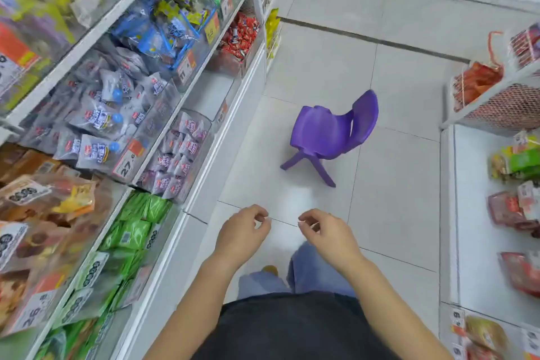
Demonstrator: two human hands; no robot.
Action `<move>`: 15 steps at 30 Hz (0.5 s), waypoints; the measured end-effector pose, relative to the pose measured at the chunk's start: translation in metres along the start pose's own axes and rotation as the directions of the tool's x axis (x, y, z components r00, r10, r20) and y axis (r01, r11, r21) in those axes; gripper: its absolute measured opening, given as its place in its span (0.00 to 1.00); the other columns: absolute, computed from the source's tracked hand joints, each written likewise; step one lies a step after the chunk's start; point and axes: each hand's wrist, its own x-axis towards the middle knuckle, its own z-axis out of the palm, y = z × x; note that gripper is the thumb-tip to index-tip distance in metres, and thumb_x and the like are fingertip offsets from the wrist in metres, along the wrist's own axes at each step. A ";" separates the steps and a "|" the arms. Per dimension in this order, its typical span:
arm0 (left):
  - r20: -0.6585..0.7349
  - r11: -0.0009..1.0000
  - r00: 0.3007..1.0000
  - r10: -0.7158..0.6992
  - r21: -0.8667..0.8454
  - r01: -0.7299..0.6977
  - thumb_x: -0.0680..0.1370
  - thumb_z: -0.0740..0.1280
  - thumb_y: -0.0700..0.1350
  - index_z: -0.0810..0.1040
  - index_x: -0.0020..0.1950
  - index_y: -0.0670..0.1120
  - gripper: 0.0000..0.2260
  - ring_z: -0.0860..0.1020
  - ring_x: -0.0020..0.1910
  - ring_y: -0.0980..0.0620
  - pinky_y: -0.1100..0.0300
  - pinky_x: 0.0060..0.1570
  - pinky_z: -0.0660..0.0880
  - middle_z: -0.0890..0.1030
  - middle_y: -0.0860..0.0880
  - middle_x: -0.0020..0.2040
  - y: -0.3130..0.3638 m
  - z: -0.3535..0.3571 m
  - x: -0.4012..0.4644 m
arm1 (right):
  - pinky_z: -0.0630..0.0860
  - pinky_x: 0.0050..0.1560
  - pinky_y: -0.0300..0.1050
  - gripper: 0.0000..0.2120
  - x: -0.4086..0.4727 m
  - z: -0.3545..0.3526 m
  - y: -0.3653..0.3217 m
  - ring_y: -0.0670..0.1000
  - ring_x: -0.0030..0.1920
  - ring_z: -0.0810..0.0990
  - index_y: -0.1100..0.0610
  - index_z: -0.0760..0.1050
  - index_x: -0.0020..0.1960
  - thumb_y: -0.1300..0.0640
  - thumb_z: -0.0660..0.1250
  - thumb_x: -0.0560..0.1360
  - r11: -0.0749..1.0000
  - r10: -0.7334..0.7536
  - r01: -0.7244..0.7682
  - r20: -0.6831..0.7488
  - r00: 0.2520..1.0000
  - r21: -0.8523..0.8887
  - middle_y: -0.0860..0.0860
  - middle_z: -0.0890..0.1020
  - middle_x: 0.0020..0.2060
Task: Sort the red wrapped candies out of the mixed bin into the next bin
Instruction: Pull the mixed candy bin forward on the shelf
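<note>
Purple chair [330, 133]; red candies [239, 38]; grey floor [394, 184]

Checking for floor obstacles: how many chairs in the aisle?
1. A purple chair stands on the floor tiles mid-aisle, ahead of both hands, between the left shelves and the right racks. Others could sit beyond the frame.

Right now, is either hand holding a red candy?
No, the left hand and the right hand hang loosely curled over the floor, holding nothing.

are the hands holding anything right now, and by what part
Nothing is held. The left hand and right hand hang over the aisle floor with fingers loosely curled, no candy in either grip.
</note>
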 end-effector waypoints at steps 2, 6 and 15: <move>-0.020 1.000 1.000 -0.010 -0.028 0.009 0.78 0.62 0.51 0.77 0.57 0.52 0.10 0.76 0.50 0.56 0.64 0.47 0.70 0.79 0.56 0.52 0.012 -0.013 0.047 | 0.72 0.45 0.39 0.09 0.049 -0.022 -0.003 0.43 0.43 0.76 0.50 0.76 0.55 0.50 0.62 0.78 1.000 0.005 -0.005 0.001 1.000 -0.012 0.43 0.80 0.46; -0.069 0.995 0.995 -0.073 -0.066 0.069 0.78 0.62 0.50 0.77 0.57 0.52 0.09 0.75 0.50 0.57 0.65 0.45 0.68 0.79 0.57 0.52 0.040 -0.042 0.145 | 0.73 0.45 0.41 0.09 0.161 -0.071 -0.019 0.47 0.45 0.78 0.51 0.78 0.54 0.51 0.62 0.77 0.994 -0.016 0.022 0.057 0.998 -0.109 0.46 0.82 0.45; -0.150 0.935 0.942 -0.300 -0.239 0.260 0.78 0.63 0.49 0.77 0.55 0.53 0.08 0.76 0.49 0.56 0.61 0.50 0.72 0.79 0.56 0.51 0.077 -0.110 0.306 | 0.74 0.45 0.44 0.09 0.385 -0.166 -0.086 0.50 0.46 0.80 0.51 0.78 0.51 0.49 0.62 0.76 0.952 -0.099 0.160 0.233 0.967 -0.260 0.46 0.82 0.41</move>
